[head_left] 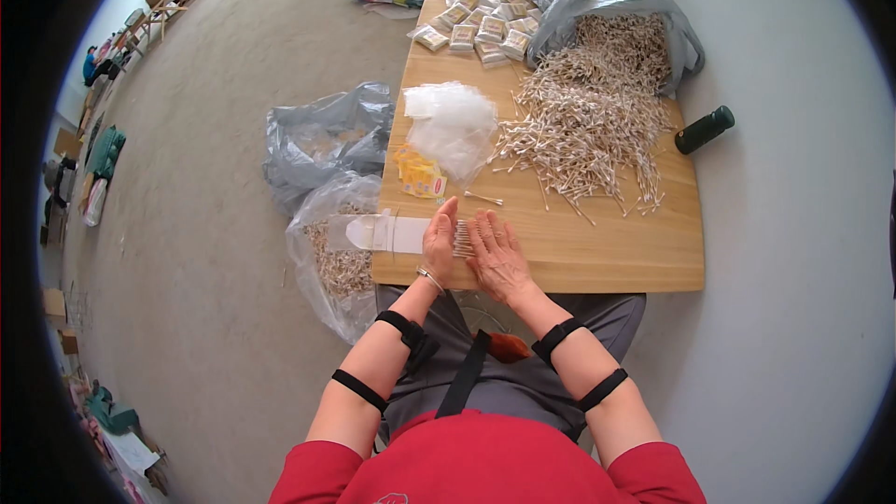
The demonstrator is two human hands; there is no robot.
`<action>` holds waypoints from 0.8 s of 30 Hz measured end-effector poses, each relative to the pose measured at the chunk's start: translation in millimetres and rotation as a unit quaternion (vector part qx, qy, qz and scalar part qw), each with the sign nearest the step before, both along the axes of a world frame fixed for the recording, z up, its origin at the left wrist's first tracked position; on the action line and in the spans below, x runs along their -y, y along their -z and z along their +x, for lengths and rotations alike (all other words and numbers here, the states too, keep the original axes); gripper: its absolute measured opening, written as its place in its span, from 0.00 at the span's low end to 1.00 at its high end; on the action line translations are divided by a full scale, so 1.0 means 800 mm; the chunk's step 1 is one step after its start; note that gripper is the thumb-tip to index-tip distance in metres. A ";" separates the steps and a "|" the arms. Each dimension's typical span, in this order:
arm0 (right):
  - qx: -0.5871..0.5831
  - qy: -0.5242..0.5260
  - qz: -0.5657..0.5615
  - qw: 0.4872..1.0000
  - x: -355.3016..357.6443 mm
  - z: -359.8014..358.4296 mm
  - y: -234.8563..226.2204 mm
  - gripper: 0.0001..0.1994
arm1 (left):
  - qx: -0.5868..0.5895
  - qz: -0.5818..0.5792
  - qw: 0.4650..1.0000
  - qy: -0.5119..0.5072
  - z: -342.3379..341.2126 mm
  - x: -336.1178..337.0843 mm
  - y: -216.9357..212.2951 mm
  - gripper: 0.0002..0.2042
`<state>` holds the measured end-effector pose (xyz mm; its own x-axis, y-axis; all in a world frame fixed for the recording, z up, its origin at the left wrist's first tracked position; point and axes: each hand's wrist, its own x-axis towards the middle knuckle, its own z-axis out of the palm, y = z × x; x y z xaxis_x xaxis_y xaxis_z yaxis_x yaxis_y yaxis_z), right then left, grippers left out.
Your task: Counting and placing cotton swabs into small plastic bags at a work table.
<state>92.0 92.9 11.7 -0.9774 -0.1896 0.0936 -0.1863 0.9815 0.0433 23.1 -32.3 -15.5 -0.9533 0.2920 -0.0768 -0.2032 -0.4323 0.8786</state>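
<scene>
A small row of cotton swabs (462, 241) lies on the table near its front edge, between my two hands. My left hand (439, 241) stands on its edge along the swabs' left side, fingers stretched out. From the right, my right hand (497, 257) lies flat with straight fingers, its fingertips on the swabs. Left of my left hand, a clear plastic piece (373, 232) with a pale strip sticks out past the table's left edge. A single cotton swab (483, 198) lies just beyond my hands. How the palms touch the row is partly hidden.
A large heap of cotton swabs (597, 121) spills from a grey plastic bag (686, 47). Clear bags (453, 126), yellow cards (420, 174) and filled packets (490, 28) lie on the wooden table (597, 257). A dark green bottle (705, 131) stands at right. A swab-filled bag (345, 303) hangs left.
</scene>
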 end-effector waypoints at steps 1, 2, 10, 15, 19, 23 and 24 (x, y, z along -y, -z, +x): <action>-0.007 -0.023 0.027 0.999 0.001 -0.001 0.000 0.38 | -0.003 0.008 1.000 -0.002 0.000 0.001 0.002 0.28; -0.007 -0.023 0.026 0.999 0.002 0.003 -0.001 0.38 | -0.007 0.016 1.000 -0.004 0.000 0.001 0.004 0.28; 0.097 -0.033 -0.057 0.993 0.010 0.018 -0.017 0.39 | -0.016 0.016 1.000 -0.001 -0.002 0.003 0.010 0.27; 0.083 -0.064 -0.068 0.992 0.009 0.020 -0.015 0.37 | -0.014 0.015 1.000 -0.004 -0.003 0.006 0.013 0.27; 0.048 -0.072 -0.055 0.995 0.003 0.024 -0.011 0.37 | -0.006 0.013 1.000 0.003 0.000 0.005 0.006 0.28; 0.034 -0.016 -0.090 0.995 0.001 0.004 -0.006 0.37 | 0.004 0.021 1.000 -0.007 0.001 0.006 0.005 0.28; 0.029 -0.002 -0.122 0.992 -0.001 -0.003 -0.005 0.38 | 0.004 0.020 1.000 -0.007 0.001 0.006 0.005 0.28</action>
